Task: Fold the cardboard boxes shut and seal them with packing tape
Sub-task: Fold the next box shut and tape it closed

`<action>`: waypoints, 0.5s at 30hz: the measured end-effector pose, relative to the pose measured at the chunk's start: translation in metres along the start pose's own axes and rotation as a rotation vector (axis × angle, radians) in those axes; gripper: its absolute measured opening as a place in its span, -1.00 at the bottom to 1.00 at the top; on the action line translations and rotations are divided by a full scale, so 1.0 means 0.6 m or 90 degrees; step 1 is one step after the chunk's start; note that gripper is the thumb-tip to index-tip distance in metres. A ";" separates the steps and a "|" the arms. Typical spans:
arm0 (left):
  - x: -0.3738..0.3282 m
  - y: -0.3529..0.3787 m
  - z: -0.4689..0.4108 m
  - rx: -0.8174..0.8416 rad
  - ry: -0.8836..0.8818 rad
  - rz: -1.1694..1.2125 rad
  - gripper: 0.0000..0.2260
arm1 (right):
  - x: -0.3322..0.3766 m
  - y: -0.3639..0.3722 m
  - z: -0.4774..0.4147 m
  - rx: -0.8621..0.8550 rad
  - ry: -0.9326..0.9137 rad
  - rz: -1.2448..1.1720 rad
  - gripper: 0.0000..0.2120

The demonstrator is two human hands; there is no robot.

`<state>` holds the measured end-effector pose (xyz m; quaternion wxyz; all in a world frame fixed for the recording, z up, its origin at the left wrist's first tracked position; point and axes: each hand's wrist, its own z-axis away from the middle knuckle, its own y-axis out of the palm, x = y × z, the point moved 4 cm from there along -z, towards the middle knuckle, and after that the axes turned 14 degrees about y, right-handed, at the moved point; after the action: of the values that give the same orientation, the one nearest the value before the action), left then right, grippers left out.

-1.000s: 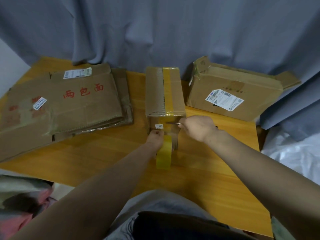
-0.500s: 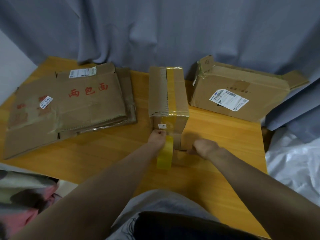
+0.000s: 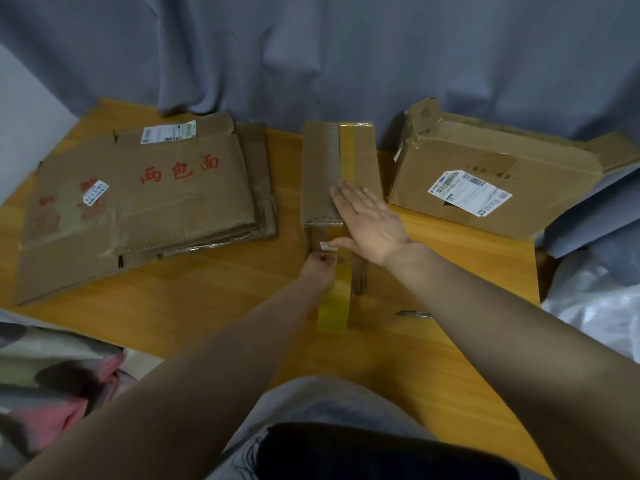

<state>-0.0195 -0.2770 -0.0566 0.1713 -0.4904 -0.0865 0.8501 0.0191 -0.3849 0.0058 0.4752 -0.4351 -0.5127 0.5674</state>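
Atop the taped box (flaps shut) rests the right hand.

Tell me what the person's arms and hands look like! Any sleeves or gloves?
Both arms are bare: no sleeve shows on the left forearm or the right forearm, right up to the picture's edge. The left hand and the right hand wear no gloves, and I can see no watch, bracelet or ring.
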 end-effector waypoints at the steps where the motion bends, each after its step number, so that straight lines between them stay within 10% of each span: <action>1: 0.000 -0.001 -0.001 -0.005 0.001 -0.007 -0.68 | 0.001 0.012 -0.002 0.001 0.013 0.024 -0.13; 15: 0.006 -0.011 0.021 0.031 -0.010 -0.039 -0.68 | 0.002 0.033 -0.018 -0.107 0.038 0.086 -0.18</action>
<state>-0.0304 -0.2694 -0.0510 0.2085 -0.4768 -0.0825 0.8499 0.0274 -0.3822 -0.0150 0.4130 -0.5236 -0.5136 0.5399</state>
